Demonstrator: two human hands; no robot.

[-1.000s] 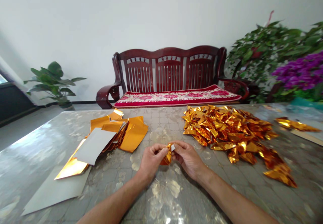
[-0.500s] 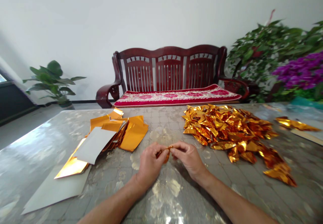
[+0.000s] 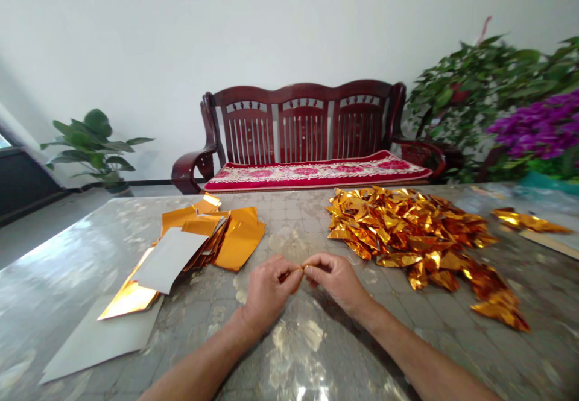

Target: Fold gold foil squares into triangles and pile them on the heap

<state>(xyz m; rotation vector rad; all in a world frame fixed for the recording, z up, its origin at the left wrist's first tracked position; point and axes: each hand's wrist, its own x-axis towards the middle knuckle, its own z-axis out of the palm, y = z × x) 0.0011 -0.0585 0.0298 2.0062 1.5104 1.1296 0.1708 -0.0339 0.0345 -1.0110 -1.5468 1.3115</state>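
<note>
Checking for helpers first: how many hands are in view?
2: the left hand, lower centre, and the right hand beside it, both pinching a gold foil piece. No others show.

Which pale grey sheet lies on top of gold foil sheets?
The farther pale grey sheet, resting over gold foil sheets; the nearer pale grey sheet, lower left, lies partly beneath them.

The foil piece [image 3: 284, 277] was showing well one second ago, with a white end; now this end is hidden and only little foil is visible. The left hand [image 3: 266, 287] and the right hand [image 3: 338, 281] have brought their fingers [image 3: 295, 277] closer together.
</note>
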